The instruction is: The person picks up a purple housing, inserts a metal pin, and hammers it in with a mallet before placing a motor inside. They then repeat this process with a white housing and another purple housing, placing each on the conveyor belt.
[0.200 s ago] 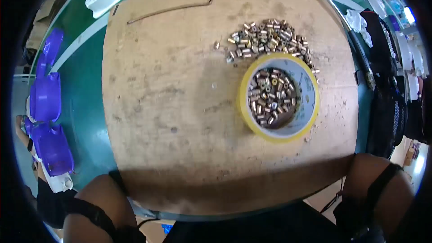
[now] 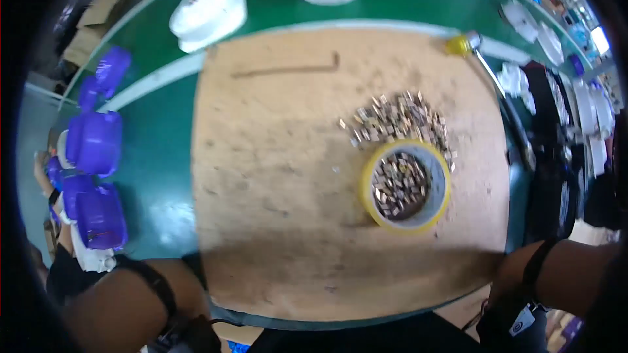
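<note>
Neither of my hands is in view; only my bent left arm [image 2: 173, 281] and right arm [image 2: 556, 274], each with a black strap, show along the lower edge. Between them lies a tan board [image 2: 261, 176]. A yellow-rimmed ring like a tape roll [image 2: 407, 227], pale inside, stands right of the board's middle, with many small metal sleeves [image 2: 392, 183] inside it. Behind it spreads a loose pile of the same sleeves [image 2: 399, 117]. A thin L-shaped rod like a hex key [image 2: 288, 70] lies near the far edge. The picture is somewhat blurred.
A long tool with a yellow end [image 2: 460, 44] lies along the board's right edge. White tubs [image 2: 209, 16] stand on the green table [image 2: 157, 157] beyond. Purple plastic parts [image 2: 95, 144] sit at left, near another person's arm. Black bags [image 2: 546, 196] and white parts line the right.
My view has tilted up and shifted: the board and its contents sit lower in the picture, and a second white tub shows. Both my arms have swung outward at the lower corners.
</note>
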{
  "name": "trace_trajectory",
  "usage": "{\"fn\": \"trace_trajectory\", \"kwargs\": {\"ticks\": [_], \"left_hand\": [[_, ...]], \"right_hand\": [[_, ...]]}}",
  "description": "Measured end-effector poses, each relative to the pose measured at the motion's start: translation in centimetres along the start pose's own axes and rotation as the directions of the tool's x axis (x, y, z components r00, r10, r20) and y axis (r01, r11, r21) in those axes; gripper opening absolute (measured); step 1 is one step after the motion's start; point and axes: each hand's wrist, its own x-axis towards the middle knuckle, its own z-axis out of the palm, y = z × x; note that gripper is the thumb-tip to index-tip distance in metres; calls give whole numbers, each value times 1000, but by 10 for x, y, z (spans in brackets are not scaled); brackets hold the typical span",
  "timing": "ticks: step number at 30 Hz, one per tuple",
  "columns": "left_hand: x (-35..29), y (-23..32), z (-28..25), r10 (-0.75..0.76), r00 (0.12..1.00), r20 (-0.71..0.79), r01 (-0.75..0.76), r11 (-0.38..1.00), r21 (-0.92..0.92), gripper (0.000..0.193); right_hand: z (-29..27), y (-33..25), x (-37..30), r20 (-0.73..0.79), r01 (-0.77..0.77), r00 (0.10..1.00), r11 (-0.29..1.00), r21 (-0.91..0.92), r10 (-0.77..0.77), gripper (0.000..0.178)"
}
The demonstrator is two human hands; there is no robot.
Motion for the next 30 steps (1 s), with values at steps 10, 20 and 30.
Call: {"fn": "trace_trajectory", "kwargs": {"ticks": [10,20,30], "left_hand": [[8,-75,25,-507,670,-543,600,800,-7,20],[-53,-133,45,-742,614,-268,732,409,546,27],[-23,-89,67,-267,925,-272,377,740,557,13]], "right_hand": [[71,48,49,-34,-204,976,952,227,217,36],[91,74,48,-14,-432,898,888,159,440,26],[118,64,25,187,-332,922,940,-73,340,16]]}}
